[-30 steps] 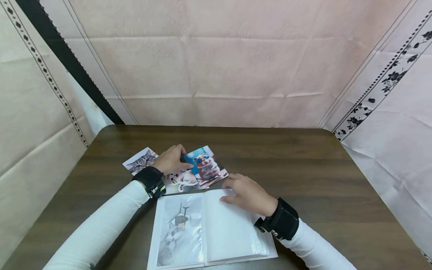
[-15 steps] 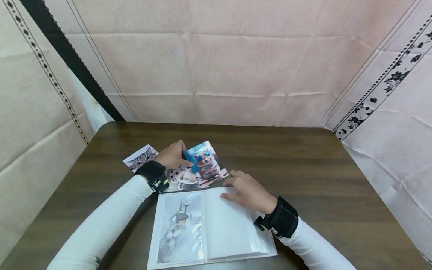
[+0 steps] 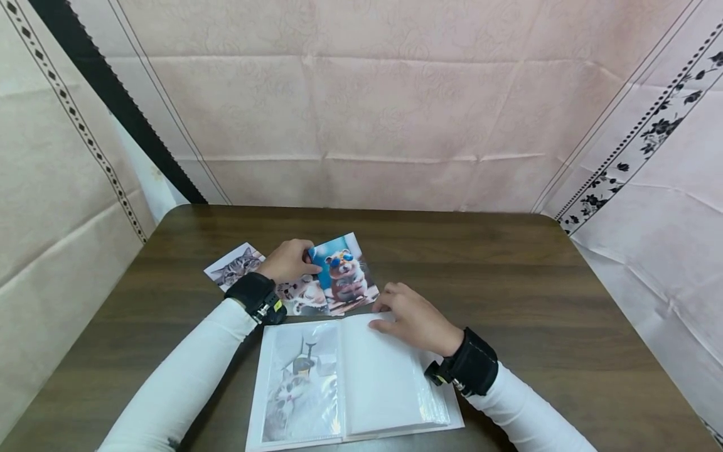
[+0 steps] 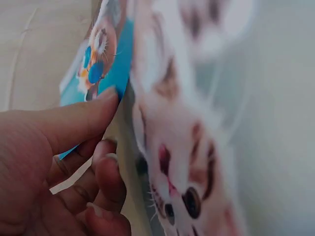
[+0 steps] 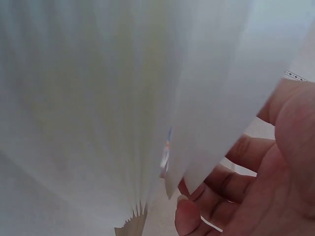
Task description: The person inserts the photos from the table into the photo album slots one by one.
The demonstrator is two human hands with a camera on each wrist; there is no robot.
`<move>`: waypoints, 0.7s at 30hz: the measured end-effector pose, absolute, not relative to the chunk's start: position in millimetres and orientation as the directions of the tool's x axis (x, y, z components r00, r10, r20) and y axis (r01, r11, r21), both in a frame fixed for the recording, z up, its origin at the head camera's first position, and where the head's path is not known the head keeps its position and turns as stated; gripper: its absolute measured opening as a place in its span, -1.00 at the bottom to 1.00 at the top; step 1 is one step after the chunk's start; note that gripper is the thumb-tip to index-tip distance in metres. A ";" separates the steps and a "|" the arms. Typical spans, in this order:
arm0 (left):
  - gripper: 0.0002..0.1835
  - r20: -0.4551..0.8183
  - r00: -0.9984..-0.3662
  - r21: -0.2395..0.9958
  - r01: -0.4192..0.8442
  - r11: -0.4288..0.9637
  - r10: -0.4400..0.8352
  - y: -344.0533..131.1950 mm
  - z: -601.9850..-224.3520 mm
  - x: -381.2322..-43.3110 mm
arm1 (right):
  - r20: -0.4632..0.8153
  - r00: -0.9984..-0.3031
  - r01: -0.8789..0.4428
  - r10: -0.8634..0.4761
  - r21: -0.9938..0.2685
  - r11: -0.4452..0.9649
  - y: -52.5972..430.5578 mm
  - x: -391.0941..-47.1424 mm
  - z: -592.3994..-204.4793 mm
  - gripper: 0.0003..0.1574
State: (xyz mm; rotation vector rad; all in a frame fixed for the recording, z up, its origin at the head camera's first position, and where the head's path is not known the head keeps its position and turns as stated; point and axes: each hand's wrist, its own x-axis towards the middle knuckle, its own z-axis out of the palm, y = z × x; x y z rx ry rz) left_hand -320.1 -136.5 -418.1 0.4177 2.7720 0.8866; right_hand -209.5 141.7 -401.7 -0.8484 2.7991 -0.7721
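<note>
My left hand [image 3: 287,262] pinches the left edge of a photo print [image 3: 346,270] of a hamster-like animal in blue goggles. In the left wrist view, thumb and fingers grip that print [image 4: 101,64] at its blue edge, raised at a slant. Beneath lies a print of a spotted animal [image 3: 305,297], partly covered; a grey cat print [image 3: 238,266] sits to its left. My right hand [image 3: 415,320] holds the upper right edge of a blank white page [image 3: 390,383] in the open photo album [image 3: 254,414]. Page edges [image 5: 221,108] fan apart beside its curled fingers in the right wrist view.
The album's left pocket holds a pale picture [image 3: 299,389] of a cat with a glass under shiny film. All of it lies on a brown wooden table [image 3: 508,276]. Light patterned cloth [image 3: 367,125] hangs behind the table and along both sides.
The left hand has lifted the goggled-animal print slightly and turned it more upright, moving its top edge away from me. The right hand stays at the album page.
</note>
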 end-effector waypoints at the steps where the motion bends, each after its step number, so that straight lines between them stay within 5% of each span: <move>1: -0.69 -0.088 -0.941 0.603 0.210 0.770 0.325 -137.2 -417.7 -319.7 | 0.038 -0.837 -0.487 -0.546 -0.506 0.712 141.6 -209.7 -401.7 -0.65; 8: -0.81 -0.007 -0.943 0.735 0.220 0.641 0.333 -149.2 -409.9 -311.7 | 0.041 -0.834 -0.492 -0.550 -0.505 0.709 141.1 -209.9 -401.9 -0.69; 21: -0.75 0.073 -0.963 0.861 0.192 0.472 0.258 -161.6 -400.7 -281.6 | 0.055 -0.838 -0.494 -0.543 -0.499 0.712 139.7 -209.1 -403.2 -0.74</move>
